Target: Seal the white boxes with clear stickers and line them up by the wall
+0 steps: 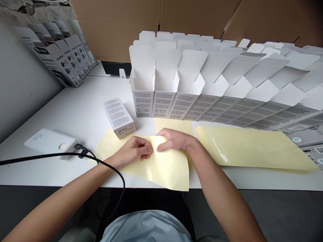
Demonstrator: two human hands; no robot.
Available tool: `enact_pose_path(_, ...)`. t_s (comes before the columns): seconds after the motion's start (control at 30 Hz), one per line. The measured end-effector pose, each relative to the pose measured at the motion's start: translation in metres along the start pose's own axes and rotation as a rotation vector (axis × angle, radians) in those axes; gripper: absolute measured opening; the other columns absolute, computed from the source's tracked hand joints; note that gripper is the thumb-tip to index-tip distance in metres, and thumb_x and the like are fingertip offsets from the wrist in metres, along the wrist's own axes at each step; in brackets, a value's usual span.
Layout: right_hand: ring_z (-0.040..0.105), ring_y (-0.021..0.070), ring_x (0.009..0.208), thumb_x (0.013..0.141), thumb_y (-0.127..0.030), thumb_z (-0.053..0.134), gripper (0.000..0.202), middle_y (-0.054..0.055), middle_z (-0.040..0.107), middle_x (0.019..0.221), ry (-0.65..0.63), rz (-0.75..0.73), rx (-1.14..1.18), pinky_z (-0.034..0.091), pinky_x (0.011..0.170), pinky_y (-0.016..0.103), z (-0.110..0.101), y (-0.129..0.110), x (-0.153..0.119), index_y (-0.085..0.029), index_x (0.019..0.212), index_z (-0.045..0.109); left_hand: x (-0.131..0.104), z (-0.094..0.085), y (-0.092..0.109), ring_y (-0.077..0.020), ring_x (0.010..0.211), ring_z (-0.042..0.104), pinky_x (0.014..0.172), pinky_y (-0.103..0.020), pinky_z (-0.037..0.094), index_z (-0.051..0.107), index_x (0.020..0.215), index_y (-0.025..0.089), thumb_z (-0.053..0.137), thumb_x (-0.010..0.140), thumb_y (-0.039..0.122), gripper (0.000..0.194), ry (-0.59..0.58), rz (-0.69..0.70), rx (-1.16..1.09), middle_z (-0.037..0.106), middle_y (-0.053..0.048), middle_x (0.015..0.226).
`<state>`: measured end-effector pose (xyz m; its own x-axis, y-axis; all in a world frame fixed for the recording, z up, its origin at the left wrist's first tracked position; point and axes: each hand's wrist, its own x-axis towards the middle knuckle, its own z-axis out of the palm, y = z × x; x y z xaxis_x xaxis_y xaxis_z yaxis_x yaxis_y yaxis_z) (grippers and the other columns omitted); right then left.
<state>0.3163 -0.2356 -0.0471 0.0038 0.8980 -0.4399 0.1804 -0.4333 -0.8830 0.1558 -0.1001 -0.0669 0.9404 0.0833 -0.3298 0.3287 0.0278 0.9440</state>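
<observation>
A glossy pale yellow sheet [174, 168] lies bent between my hands near the table's front edge. My right hand [173, 139] pinches its upper edge, thumb on top and the other fingers behind it. My left hand [141, 148] rests over the sheet with its fingers curled together at the bend; whatever is between those fingertips is too small to make out. Just behind my left hand a closed white printed box [118, 116] lies on the table. More yellow sheets [252, 148] are stacked to the right.
Rows of open-topped white boxes [164, 104] stand across the back right. More boxes [68, 60] stand at the back left. A white power bank [50, 141] with a plugged-in cable lies at left, and a black cable [75, 154] crosses over my left forearm. Cardboard [116, 30] rises behind.
</observation>
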Motion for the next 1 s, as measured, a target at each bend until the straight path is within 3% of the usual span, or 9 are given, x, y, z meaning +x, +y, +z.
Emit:
enact_pose_path(0.1, 0.052, 0.0119, 0.059, 0.064, -0.024, 0.071, 0.017, -0.004, 0.055, 0.067, 0.128, 0.02, -0.129, 0.037, 0.05, 0.022, -0.006, -0.004, -0.01, -0.018, 0.071, 0.057, 0.0, 0.0, 0.002, -0.0102, 0.055, 0.05, 0.056, -0.024, 0.04, 0.065, 0.066, 0.012, 0.067, 0.074, 0.03, 0.02, 0.023, 0.0, -0.001, 0.061, -0.003, 0.063)
enact_pose_path(0.23, 0.062, 0.0193, 0.083, 0.062, -0.025, 0.08, 0.045, 0.003, 0.066, 0.093, 0.299, 0.088, -0.194, 0.046, 0.066, 0.026, -0.012, 0.003, -0.017, -0.021, 0.104, 0.065, -0.002, -0.003, 0.005, -0.0103, 0.056, 0.05, 0.056, -0.024, 0.04, 0.063, 0.064, 0.012, 0.065, 0.075, 0.033, 0.024, 0.046, 0.015, 0.038, 0.059, -0.003, 0.062)
enact_pose_path(0.3, 0.062, 0.0213, 0.09, 0.062, -0.028, 0.082, 0.05, 0.006, 0.066, 0.101, 0.369, 0.074, -0.238, 0.047, 0.073, 0.028, -0.012, 0.008, -0.016, -0.021, 0.108, 0.066, -0.004, -0.005, 0.006, -0.0109, 0.055, 0.05, 0.055, -0.024, 0.042, 0.062, 0.066, 0.013, 0.062, 0.078, 0.034, 0.024, 0.099, 0.067, 0.1, 0.058, -0.002, 0.062)
enact_pose_path(0.37, 0.061, 0.0213, 0.096, 0.067, -0.033, 0.08, 0.041, 0.007, 0.065, 0.106, 0.514, -0.025, -0.253, 0.047, 0.078, 0.03, -0.009, 0.01, -0.014, -0.021, 0.104, 0.067, -0.006, -0.006, 0.004, -0.0122, 0.058, 0.053, 0.055, -0.024, 0.042, 0.062, 0.069, 0.015, 0.058, 0.083, 0.031, 0.021, 0.251, 0.231, 0.271, 0.059, -0.003, 0.064)
enact_pose_path(0.47, 0.059, 0.0156, 0.084, 0.082, -0.039, 0.067, 0.02, 0.004, 0.066, 0.092, 0.672, -0.157, -0.087, 0.045, 0.076, 0.028, -0.002, 0.005, -0.011, -0.02, 0.085, 0.066, -0.007, -0.007, -0.003, -0.013, 0.065, 0.056, 0.058, -0.024, 0.044, 0.062, 0.079, 0.017, 0.056, 0.086, 0.018, 0.009, 0.568, 0.702, 0.693, 0.064, -0.005, 0.076)
enact_pose_path(0.57, 0.053, 0.0097, 0.06, 0.085, -0.047, 0.064, 0.032, 0.0, 0.062, 0.069, 0.479, -0.179, 0.269, 0.042, 0.059, 0.023, 0.009, -0.003, -0.008, -0.017, 0.073, 0.065, -0.007, -0.011, -0.01, -0.0144, 0.07, 0.059, 0.064, -0.026, 0.047, 0.062, 0.096, 0.018, 0.059, 0.084, 0.005, 0.018, 0.782, 1.107, 1.053, 0.067, -0.007, 0.085)
enact_pose_path(0.63, 0.052, 0.0082, 0.053, 0.082, -0.052, 0.068, 0.038, -0.001, 0.061, 0.063, 0.351, -0.223, 0.479, 0.039, 0.052, 0.022, 0.016, -0.007, -0.004, -0.015, 0.071, 0.067, -0.007, -0.013, -0.011, -0.0169, 0.074, 0.063, 0.065, -0.028, 0.049, 0.06, 0.105, 0.018, 0.061, 0.083, 0.001, 0.028, 0.857, 1.229, 1.216, 0.068, -0.008, 0.088)
enact_pose_path(0.8, 0.053, 0.0076, 0.048, 0.076, -0.053, 0.075, 0.041, 0.0, 0.062, 0.057, 0.272, -0.257, 0.696, 0.038, 0.046, 0.02, 0.027, -0.008, 0.003, -0.013, 0.067, 0.071, -0.01, -0.015, -0.006, -0.0205, 0.078, 0.065, 0.065, -0.031, 0.055, 0.06, 0.108, 0.012, 0.065, 0.082, 0.001, 0.029, 0.866, 1.34, 1.452, 0.068, -0.012, 0.087)
enact_pose_path(1.0, 0.052, 0.0071, 0.047, 0.069, -0.031, 0.079, 0.019, 0.0, 0.063, 0.056, 0.262, -0.291, 0.691, 0.036, 0.045, 0.02, 0.026, -0.005, 0.004, -0.014, 0.063, 0.071, -0.012, -0.013, -0.003, -0.0201, 0.074, 0.064, 0.06, -0.031, 0.055, 0.063, 0.101, 0.01, 0.068, 0.08, 0.001, 0.023, 0.838, 1.382, 1.61, 0.069, -0.011, 0.085)
